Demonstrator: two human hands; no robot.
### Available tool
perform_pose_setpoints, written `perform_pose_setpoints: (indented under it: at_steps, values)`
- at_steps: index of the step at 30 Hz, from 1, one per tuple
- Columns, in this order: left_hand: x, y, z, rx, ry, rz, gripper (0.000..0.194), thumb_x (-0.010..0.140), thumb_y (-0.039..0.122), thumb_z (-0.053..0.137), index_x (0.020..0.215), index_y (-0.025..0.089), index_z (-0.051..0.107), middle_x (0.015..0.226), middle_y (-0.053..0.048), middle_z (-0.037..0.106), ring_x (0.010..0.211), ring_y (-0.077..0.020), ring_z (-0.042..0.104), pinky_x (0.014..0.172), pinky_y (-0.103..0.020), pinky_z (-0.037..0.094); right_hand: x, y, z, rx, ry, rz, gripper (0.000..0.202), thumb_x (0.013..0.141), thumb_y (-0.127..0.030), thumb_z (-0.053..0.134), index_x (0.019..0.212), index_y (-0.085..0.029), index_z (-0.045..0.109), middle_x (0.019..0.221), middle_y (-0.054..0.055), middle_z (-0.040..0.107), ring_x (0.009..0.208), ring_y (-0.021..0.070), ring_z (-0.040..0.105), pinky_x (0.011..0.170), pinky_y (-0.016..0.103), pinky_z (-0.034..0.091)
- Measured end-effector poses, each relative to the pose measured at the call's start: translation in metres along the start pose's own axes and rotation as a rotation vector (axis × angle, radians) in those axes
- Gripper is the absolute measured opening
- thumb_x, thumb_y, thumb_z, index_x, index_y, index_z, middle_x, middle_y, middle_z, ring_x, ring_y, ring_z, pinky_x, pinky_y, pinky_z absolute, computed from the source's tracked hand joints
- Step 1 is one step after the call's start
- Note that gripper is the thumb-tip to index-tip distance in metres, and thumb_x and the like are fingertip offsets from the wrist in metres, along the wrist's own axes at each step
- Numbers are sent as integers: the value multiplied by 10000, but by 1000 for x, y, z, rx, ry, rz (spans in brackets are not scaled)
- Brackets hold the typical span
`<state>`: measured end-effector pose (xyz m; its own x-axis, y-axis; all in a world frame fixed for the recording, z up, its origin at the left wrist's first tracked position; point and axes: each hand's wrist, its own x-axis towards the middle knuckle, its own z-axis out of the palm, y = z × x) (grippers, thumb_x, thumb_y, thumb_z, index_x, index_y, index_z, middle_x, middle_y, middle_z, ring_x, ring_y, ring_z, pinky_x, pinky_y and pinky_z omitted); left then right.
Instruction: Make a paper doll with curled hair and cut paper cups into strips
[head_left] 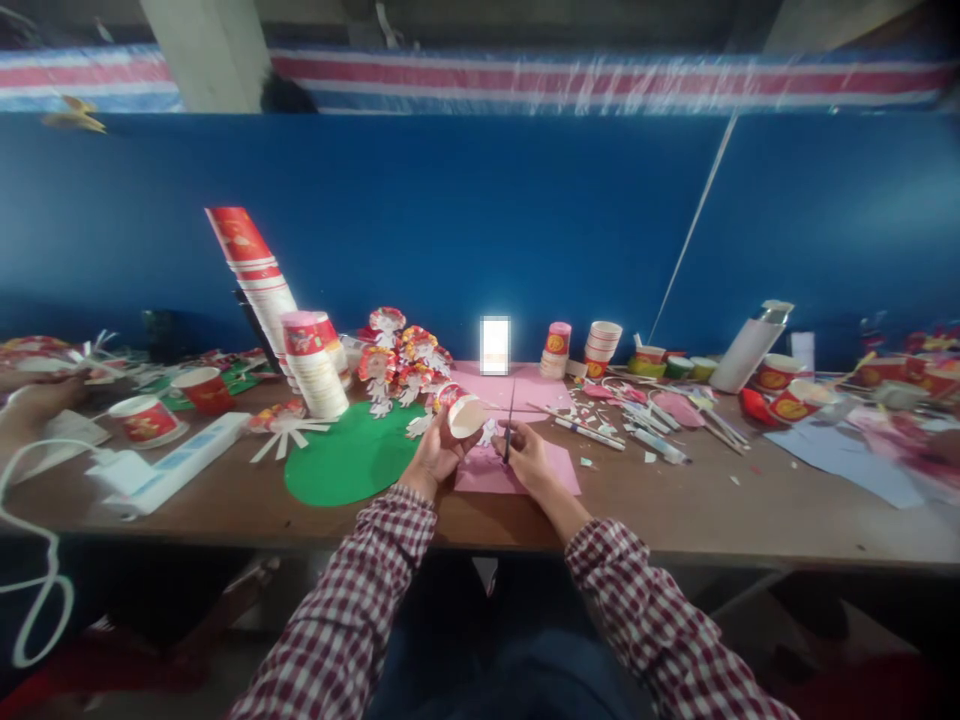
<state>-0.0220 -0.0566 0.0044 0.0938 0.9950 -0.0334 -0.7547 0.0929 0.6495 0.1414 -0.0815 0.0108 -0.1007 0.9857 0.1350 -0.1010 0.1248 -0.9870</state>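
In the head view, my left hand point(437, 452) grips a paper cup point(466, 418) with a red pattern, tilted so that a pale round end faces me. My right hand point(529, 458) is closed around dark scissors point(508, 442), whose thin blades point away from me; the handle loops are hidden by the fingers. The scissors are to the right of the cup, apart from it. Between the two hands, a small white cut-out figure point(489, 432) shows over the pink paper point(551, 470) on the table.
A green sheet point(352, 460), decorated flower-like cups point(405, 355) and tall cup stacks point(322, 380) stand left. Beyond them are a power strip point(180, 465) and another person's hand point(45, 400). Pens point(589, 430), paper scraps, more cups and a white bottle point(750, 350) are right; a blue partition point(465, 200) rises behind.
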Motion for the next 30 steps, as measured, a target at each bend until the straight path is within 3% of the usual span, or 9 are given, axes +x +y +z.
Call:
perform_pose_setpoints:
  at_steps: [7,13,22,30]
  values:
    - [0,0,3,-49,21,35,323,809,430,597,1008,176,606,889,-51,702,839,-185,662,822,-374,548,-1,0,1,10,-39,14,530,604,-462,710,1019,-174,549,584,-56,501,447,73,391,403,211,311]
    - [0,2,6,-101,68,-12,299,845,431,548,930,153,617,796,-55,688,763,-168,656,778,-348,555,3,9,1,-28,-78,-36,471,644,-451,680,1021,-200,550,584,-52,490,489,92,423,443,216,342]
    - [-3,3,7,-54,124,-36,286,842,403,560,899,130,620,734,-67,672,647,-138,638,611,-233,530,-4,13,-5,3,-230,-99,416,712,-455,656,1027,-251,474,669,-42,514,558,104,477,459,195,417]
    - [-3,0,9,-93,150,76,365,805,431,604,1060,170,606,882,-64,689,820,-181,658,806,-323,516,-11,-1,-3,-32,-405,-82,415,669,-404,736,944,-199,502,650,-36,538,575,93,479,507,192,377]
